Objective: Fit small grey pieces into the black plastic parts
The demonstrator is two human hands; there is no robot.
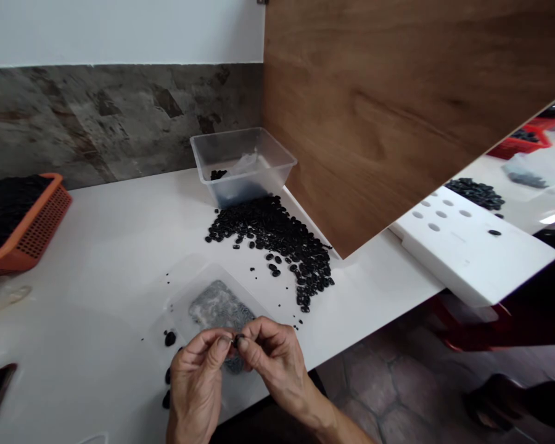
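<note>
Two bare hands, one small dark piece [238,339] between them, up over the near end of a clear tray [208,272]. Left hand [197,379]: thumb and forefinger pinched at the piece's left side. Right hand [280,364]: thumb and forefinger clamped on its right side. Whether the left also pinches a separate tiny bit, can't tell, too small. Step in hand looks like fine two-handed fingertip work on that one piece; judgement only. Next move probably calls for steady pinches, thumb tips kept lined up, and staying low over the tray so a slipped bit lands in it. Tray holds a mass of fine grey bits [217,302], partly covered by the hands. Beyond, a big pile of black pieces [277,228] spreads on the white table [115,246], its far edge at a clear bin [259,179]; some strays sit between pile and tray. Few more loose black pieces [169,338] just left of the tray, near the left hand, easy to knock. Orange basket [41,231] with dark contents at far left, out of the way. Wooden panel [388,111] rises along the right, limiting reach past the pile on that side; white box with holes [467,246] lies past it. Nothing visible blocks the fingers themselves.
</note>
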